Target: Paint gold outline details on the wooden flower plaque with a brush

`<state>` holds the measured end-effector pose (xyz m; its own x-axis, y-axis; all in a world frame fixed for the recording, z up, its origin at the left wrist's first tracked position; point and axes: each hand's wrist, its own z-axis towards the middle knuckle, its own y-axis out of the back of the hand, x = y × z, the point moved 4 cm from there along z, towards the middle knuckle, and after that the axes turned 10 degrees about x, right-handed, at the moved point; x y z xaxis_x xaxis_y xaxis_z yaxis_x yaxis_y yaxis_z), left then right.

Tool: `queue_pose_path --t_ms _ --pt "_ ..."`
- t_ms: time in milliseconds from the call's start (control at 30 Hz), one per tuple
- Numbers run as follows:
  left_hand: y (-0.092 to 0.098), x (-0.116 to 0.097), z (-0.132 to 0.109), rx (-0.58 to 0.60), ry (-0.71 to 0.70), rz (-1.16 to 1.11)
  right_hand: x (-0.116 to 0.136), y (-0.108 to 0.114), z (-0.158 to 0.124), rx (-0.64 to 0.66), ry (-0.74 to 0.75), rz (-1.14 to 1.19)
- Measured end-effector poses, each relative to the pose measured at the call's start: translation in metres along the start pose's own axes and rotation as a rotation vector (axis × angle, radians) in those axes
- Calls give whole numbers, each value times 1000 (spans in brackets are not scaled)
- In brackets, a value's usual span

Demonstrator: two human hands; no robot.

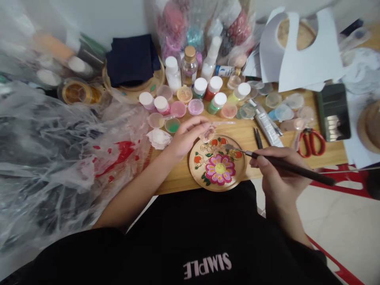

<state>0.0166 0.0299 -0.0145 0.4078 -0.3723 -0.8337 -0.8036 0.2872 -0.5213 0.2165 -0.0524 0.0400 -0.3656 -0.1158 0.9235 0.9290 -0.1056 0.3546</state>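
Note:
My right hand [280, 174] grips the dark handle of a small palette knife [285, 164], its thin metal blade pointing left over a round wooden plaque [197, 180]. Painted on the plaque are a pink and purple flower [220, 169], orange blossoms and green leaves with gold outlines. Above the plaque's upper left edge, my left hand [190, 136] pinches a small clear cup [208, 135]. What the cup holds is hard to make out. The plaque lies at the table's front edge, against the dark clothing.
Small paint cups [178, 109] and white-capped jars [219, 102] crowd the table behind the plaque. To the right lie tweezers [257, 138], a metal tube [268, 126], red-handled scissors [311, 143] and a phone [335, 113]. Crumpled tissue [159, 138] and plastic sheeting [59, 170] are at left.

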Motion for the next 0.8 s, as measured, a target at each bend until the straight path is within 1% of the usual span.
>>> queue_pose_path --t_ms 33,100,167,233,333,433,633,800 --pt "0 0 0 -10 5 -4 2 -3 2 12 26 43" --pt "1 0 -1 -34 17 3 5 -11 8 79 59 90" --pt "1 -1 -2 -45 19 27 10 -20 15 167 74 71" --pt "2 -1 -2 -45 14 48 14 -28 21 214 87 0" --pt "3 0 -2 -45 28 54 18 -36 30 226 108 -84" --pt "3 -1 -2 -48 28 71 17 -40 34 228 100 -82" --pt "3 0 -1 -40 34 78 0 -44 38 197 -42 115" --pt "3 -1 -1 -23 30 54 -5 -47 40 193 -80 222"
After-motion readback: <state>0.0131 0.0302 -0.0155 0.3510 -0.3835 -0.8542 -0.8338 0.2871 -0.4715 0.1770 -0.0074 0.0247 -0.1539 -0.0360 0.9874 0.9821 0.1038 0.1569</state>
